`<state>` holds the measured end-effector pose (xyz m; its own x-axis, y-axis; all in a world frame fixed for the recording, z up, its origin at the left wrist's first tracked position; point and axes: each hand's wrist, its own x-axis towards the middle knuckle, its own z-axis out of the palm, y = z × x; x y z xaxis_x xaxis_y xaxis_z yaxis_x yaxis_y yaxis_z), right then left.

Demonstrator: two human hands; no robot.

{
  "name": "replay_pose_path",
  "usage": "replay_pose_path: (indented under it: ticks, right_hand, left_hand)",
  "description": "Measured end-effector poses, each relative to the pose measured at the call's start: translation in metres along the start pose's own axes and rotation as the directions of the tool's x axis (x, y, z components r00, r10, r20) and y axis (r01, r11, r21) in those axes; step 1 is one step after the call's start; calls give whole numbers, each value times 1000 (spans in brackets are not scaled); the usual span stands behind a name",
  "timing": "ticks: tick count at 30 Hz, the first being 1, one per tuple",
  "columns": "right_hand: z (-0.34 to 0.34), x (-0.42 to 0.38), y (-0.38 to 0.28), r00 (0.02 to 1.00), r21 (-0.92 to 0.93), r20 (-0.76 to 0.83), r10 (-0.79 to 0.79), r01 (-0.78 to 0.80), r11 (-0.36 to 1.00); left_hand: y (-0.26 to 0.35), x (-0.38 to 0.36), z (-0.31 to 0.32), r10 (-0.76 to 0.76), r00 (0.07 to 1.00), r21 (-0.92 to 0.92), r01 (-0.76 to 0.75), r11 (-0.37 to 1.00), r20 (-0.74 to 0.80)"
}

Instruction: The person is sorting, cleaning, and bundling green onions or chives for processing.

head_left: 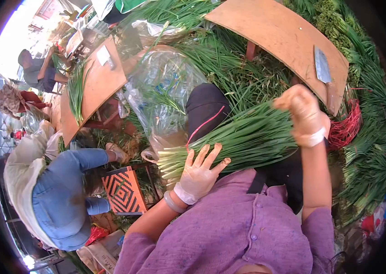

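A large bundle of long green chives (pixel 243 137) lies across my lap, its pale stem ends at the left and its leaf tips at the right. My left hand (pixel 199 176), thinly gloved, rests on the bundle near the pale ends with its fingers spread. A red tie strand (pixel 207 122) sticks up from beside these fingers over my dark-clad knee. Above the leaf tips, my gloved right hand (pixel 303 114) is raised with its fingers curled in; whether anything is inside them is hidden.
A curved wooden board (pixel 275 27) with a knife (pixel 322 65) stands ahead to the right. Red ties (pixel 346 128) hang beside piled chives (pixel 371 169). Clear plastic bags (pixel 165 86) lie ahead. At left are a bending person (pixel 60 196), a woven stool (pixel 123 192) and another board (pixel 97 86).
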<state>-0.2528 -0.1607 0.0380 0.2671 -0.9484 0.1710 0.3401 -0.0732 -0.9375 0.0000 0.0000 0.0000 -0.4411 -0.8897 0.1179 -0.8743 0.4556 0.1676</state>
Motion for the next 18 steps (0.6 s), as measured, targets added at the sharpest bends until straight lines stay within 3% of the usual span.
replay_pose_path:
  ticks: [1,3,5,6,7,9,11,13,14,16,17,18]
  right_hand:
    - [-16,4,-6,995,31,-90,35,-32,999]
    - [-42,20,-13,975,-395,-168,146,-202,896]
    - [-39,22,6,981,-633,-132,144,-195,749]
    - [-27,24,5,987,-878,-67,143,-127,462]
    - [-21,30,16,982,-956,80,171,27,293]
    - [-5,35,39,906,-990,118,407,78,113]
    - [-2,30,65,794,-964,247,555,142,225]
    - [1,27,75,860,-844,344,376,108,526]
    - [2,25,77,859,-844,345,378,108,525]
    - [13,19,66,958,-630,258,126,68,773]
    - [18,19,53,958,-632,256,129,65,772]
    - [23,21,36,986,-482,79,146,-91,871]
  left_hand:
    - [1,-1,-1,-12,1000,-7,12,1000,-8]
    - [-1,5,3,-14,999,-9,13,1000,-42]
    - [1,3,1,-10,999,-14,9,1000,-31]
    - [0,3,1,-5,1000,-11,5,1000,-30]
    - [-1,4,2,3,999,1,-3,1000,-44]
    - [0,3,2,11,999,9,-11,1000,-48]
    - [1,2,-1,6,999,14,-6,1000,-31]
    - [1,0,1,7,999,17,-7,1000,-35]
    - [1,-1,2,7,999,17,-7,1000,-37]
    - [2,-2,3,21,999,6,-21,1000,-39]
    - [0,-2,3,38,998,6,-38,999,-47]
    - [-1,-2,3,39,998,8,-38,999,-48]
